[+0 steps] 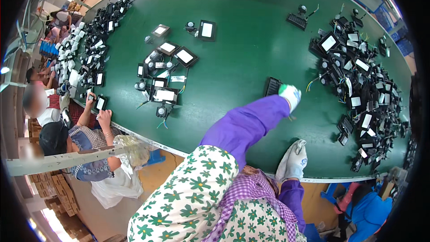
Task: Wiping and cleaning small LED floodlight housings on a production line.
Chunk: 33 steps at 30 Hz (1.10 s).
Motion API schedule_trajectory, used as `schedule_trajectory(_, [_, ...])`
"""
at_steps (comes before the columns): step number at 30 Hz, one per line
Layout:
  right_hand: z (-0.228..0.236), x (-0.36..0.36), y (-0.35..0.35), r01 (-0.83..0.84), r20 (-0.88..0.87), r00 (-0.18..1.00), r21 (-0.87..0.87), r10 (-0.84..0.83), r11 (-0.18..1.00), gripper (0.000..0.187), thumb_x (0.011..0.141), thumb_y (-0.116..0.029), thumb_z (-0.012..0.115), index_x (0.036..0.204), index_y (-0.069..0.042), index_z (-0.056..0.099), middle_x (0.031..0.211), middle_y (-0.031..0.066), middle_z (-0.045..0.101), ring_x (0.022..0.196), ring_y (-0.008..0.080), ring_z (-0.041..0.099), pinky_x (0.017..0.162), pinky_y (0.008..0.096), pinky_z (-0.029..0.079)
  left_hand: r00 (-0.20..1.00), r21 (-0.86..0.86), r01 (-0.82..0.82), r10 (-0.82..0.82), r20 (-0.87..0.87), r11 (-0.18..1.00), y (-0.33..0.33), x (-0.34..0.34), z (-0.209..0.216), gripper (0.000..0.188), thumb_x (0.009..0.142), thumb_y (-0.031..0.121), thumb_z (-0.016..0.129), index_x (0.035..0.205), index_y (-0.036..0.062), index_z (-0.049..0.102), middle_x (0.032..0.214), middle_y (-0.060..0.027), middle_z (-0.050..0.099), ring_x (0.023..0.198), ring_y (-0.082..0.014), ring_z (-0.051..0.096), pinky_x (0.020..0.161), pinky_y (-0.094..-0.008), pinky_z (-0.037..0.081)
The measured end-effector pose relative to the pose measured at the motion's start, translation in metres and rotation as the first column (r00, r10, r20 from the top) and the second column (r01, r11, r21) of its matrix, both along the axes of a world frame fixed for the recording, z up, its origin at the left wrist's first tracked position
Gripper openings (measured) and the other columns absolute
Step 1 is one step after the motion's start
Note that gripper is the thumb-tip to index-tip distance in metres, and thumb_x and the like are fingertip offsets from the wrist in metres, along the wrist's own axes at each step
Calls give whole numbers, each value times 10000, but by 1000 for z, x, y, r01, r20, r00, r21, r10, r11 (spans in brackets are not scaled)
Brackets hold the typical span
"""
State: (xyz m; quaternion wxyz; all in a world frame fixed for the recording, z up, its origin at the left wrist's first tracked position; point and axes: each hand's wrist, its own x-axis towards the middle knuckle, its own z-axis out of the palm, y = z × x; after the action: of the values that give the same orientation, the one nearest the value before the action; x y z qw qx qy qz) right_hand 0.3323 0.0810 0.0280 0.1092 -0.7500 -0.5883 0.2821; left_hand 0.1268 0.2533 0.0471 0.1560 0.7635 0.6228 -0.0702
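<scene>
My left hand [290, 96], in a white glove, reaches out across the green table. Its fingers close on the right edge of a small black floodlight [272, 87] with a ribbed back. Thin wires show just below that hand. Close to the table's near edge is my right hand [296, 160], also gloved in white. It is closed around what looks like a greyish-white cloth [283, 166], though the glove and cloth are hard to tell apart. Both forearms wear purple sleeves.
A heap of black floodlights [358, 76] with sensors and wires covers the table's right side. A smaller group [165, 95] lies left of centre. Along the far left runs another pile [96, 45]. A co-worker's hands [104, 118] handle a floodlight at the left edge.
</scene>
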Motion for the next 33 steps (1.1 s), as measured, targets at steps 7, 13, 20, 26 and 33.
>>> schedule_trajectory(7, [10, -3, -2, -8, 35, 999, 70, 5, 997, 350, 947, -308, 550, 1126, -25, 651, 998, 242, 688, 933, 424, 659, 809, 461, 505, 578, 123, -46, -74, 813, 991, -74, 33, 46, 587, 809, 262, 710, 1254, -11, 444, 1147, -261, 566, 1022, -412, 619, 873, -433, 514])
schedule_trajectory(13, [-2, 12, -3, -3, 68, 998, -58, 7, 998, 291, 900, -251, 613, 1008, 12, 673, 911, 249, 688, 879, 423, 663, 762, 462, 511, 638, -103, -213, 218, 739, 972, -148, 3, -7, 533, 841, 311, 693, 1217, -6, 486, 1126, -265, 584, 1062, -410, 606, 901, -446, 506])
schedule_trajectory(20, [44, -12, 16, -378, 217, 892, -121, 396, 918, 396, 901, -209, 566, 1275, -81, 570, 1111, 190, 673, 1055, 358, 641, 919, 446, 503, 928, -278, 263, -321, -188, 924, -143, -6, 19, 469, 831, 178, 657, 1281, 82, 567, 1042, -81, 671, 909, -278, 684, 651, -425, 552])
schedule_trajectory(26, [61, -3, 44, -390, 313, 797, -389, 517, 835, 352, 967, -283, 514, 1283, -142, 579, 1160, 153, 681, 1071, 362, 647, 926, 441, 513, 930, -436, 331, -368, -1, 837, -101, 2, 32, 274, 750, 256, 728, 984, 119, 770, 1008, -82, 750, 923, -273, 727, 734, -426, 577])
schedule_trajectory(33, [47, 56, 56, 159, 260, 959, -160, -114, 974, 419, 1002, -411, 457, 1180, -70, 623, 1087, 205, 689, 1006, 376, 666, 872, 433, 506, 620, -582, -13, 463, 633, 813, -145, -21, 11, 513, 790, 214, 802, 1199, 23, 558, 911, -82, 659, 707, -129, 639, 591, -304, 557])
